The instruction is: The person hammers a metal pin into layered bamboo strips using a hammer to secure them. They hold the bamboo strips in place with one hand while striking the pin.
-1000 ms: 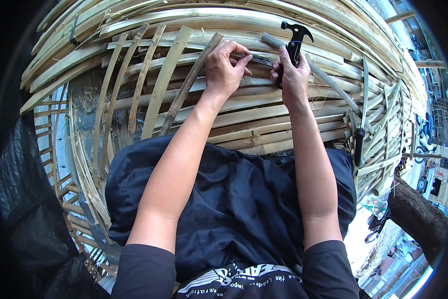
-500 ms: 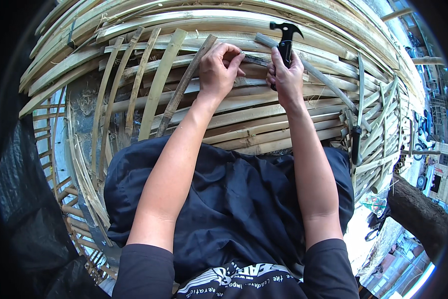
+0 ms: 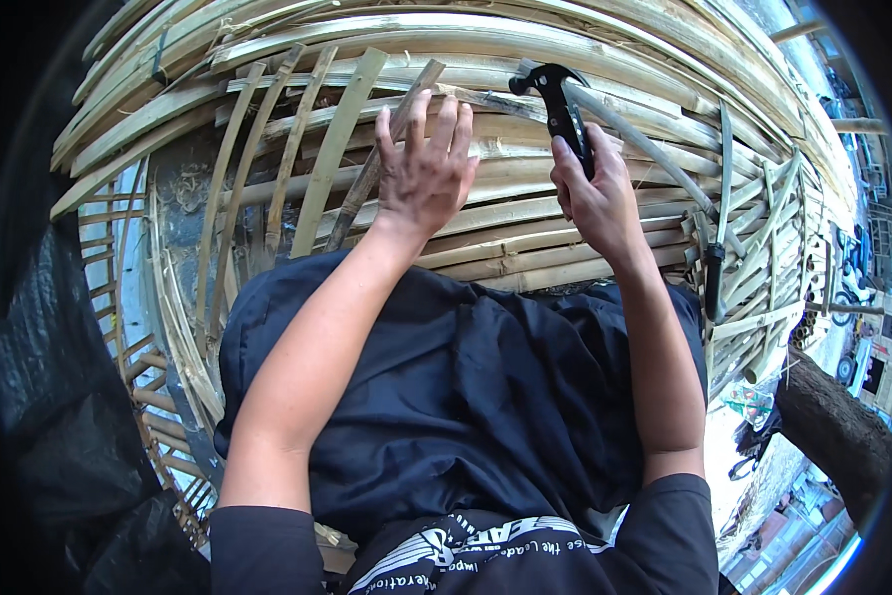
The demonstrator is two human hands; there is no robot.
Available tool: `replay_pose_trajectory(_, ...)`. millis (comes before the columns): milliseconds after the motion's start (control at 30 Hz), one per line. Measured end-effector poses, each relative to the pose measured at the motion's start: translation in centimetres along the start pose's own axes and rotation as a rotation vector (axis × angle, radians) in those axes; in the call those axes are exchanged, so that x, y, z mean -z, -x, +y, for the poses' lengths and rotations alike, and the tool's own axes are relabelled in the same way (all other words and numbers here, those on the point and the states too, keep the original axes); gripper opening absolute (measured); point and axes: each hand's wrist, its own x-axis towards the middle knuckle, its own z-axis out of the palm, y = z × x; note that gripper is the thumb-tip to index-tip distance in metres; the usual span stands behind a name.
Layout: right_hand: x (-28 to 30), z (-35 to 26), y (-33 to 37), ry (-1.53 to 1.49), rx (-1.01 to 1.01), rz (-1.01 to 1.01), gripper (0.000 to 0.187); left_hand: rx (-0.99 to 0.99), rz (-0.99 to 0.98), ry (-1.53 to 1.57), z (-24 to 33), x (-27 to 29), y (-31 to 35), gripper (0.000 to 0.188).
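My left hand is open, its fingers spread over the bamboo slats and the upper part of a brownish bamboo strip. Whether the palm touches them is hidden. A black claw hammer is in my right hand, gripped by its handle with the head up and tilted left. Just beyond my hands, a dark, weathered strip lies across the pale split bamboo slats. The hammer's head overlaps the top end of a greyish pole that slants down to the right.
Several upright strips, among them a wide greenish one, lean across the slats on the left. A long blade with a black handle stands at the right beside bundled bamboo. A tree trunk is farther right; black sheeting hangs left.
My left hand has gone from a pinch near the dark strip to spread fingers, slightly lower. My right hand has moved right and down with the hammer, which now tilts left.
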Motion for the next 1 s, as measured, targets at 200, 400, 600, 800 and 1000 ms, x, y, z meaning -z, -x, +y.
replay_pose_trajectory(200, -0.7, 1.3, 0.9, -0.066, -0.027, -0.044, 0.029, -0.072, -0.163, -0.007, -2.9, -0.2, -0.3, 0.087)
replay_pose_trajectory(400, -0.5, 1.6, 1.0, -0.103, -0.048, -0.048, 0.029, -0.071, -0.068, 0.066, -4.6, -1.3, -1.0, 0.085)
replay_pose_trajectory(600, -1.0, 1.9, 1.0, -0.152, -0.079, -0.063, 0.027, -0.051, -0.12, 0.033, -4.2, -1.5, -0.9, 0.088)
replay_pose_trajectory(800, -1.4, 1.9, 1.0, -0.213, -0.105, -0.079, 0.026, -0.057, -0.102, 0.041, -3.8, -1.4, -1.6, 0.09)
replay_pose_trajectory(1000, -1.2, 1.5, 1.1, -0.282, -0.133, -0.103, 0.024, -0.07, -0.046, 0.044, -4.2, -2.3, -1.9, 0.09)
